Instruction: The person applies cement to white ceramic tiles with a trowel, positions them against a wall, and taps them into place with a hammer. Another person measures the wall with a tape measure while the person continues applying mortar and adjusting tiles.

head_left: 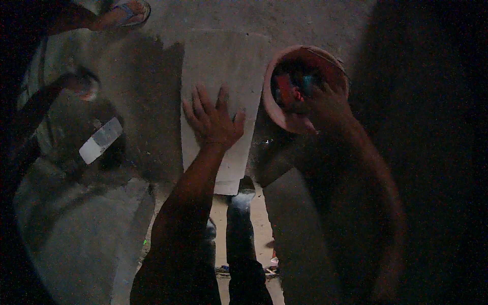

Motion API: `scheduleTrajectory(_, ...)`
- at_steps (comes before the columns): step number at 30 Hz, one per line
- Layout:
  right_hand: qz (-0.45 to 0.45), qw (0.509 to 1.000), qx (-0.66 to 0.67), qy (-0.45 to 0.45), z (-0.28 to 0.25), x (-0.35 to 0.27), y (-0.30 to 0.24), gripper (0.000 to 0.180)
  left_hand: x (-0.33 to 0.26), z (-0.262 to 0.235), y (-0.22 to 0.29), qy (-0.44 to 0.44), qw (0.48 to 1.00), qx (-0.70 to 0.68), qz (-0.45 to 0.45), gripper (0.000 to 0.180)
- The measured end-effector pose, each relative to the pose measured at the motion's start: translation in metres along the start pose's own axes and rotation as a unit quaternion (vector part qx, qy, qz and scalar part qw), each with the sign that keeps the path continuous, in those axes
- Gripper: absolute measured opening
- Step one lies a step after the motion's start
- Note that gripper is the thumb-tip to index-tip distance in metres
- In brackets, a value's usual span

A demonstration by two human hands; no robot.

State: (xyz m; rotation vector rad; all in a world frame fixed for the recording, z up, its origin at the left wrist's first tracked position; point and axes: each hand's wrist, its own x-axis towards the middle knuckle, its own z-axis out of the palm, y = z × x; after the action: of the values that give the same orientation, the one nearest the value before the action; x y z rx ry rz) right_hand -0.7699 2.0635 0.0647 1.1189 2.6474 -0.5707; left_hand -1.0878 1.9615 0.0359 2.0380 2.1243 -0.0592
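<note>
On the pale slab the left hand lies flat, fingers spread; right hand seemingly clasps the reddish bowl rim, grip dim

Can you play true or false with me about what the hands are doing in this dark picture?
1. The left hand lies flat, fingers spread, on a pale block. True.
2. The right hand grips a blue bucket. False: it holds a reddish-brown bowl at its rim.
3. The bowl is to the right of the block. True.
4. Both hands are on the bowl. False: only the right hand is; the left is on the block.
5. A sandalled foot shows at the top left. True.
</note>
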Motion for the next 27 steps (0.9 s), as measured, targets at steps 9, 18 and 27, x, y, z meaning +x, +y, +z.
scheduleTrajectory(9, 0.281, 0.951, 0.063, -0.11, 0.039, 0.1, 0.019, 0.03, 0.001, 0.0, -0.005, -0.012, 1.0, -0.02, -0.001, 0.082)
scheduleTrajectory(18, 0.281, 0.955, 0.052, -0.087, 0.052, 0.078, 0.025, 0.029, 0.001, 0.003, 0.008, 0.029, 0.999, -0.031, 0.025, 0.088)
scheduleTrajectory(27, 0.291, 0.951, 0.059, -0.087, 0.055, 0.073, 0.023, 0.027, 0.002, 0.004, 0.005, 0.037, 0.998, -0.049, 0.035, 0.089)
